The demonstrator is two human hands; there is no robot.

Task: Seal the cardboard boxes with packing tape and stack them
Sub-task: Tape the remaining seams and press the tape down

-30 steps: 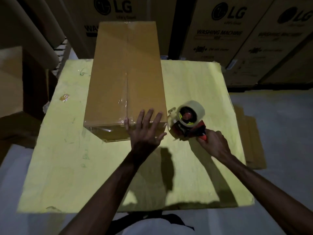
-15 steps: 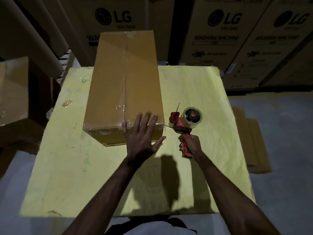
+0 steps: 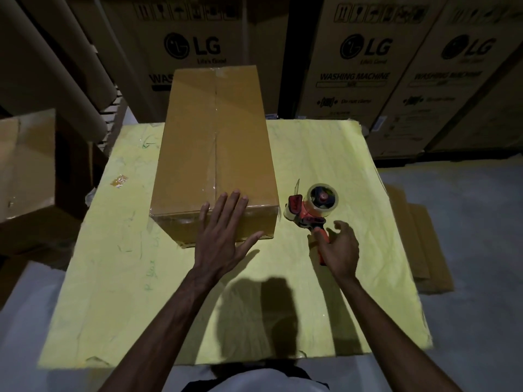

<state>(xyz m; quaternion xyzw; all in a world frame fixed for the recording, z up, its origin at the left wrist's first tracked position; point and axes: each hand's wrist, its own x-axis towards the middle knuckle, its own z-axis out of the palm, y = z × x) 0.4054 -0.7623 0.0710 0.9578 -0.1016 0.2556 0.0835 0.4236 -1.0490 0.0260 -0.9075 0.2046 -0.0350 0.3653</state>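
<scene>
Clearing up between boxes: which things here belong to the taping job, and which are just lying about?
Job: cardboard box; tape dispenser; left hand on the box; right hand at the dispenser.
Lying about: tape scrap; flattened cardboard; LG cartons.

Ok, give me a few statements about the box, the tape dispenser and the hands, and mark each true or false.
1. The left hand lies flat on the near end of the box. True.
2. The tape dispenser sits on top of the box. False: it rests on the yellow table, to the right of the box.
3. The box's top flaps stand open. False: they are closed, with clear tape along the middle seam.
4. The right hand is at the dispenser's handle. True.
5. The big cartons behind the table are printed with LG. True.
</scene>
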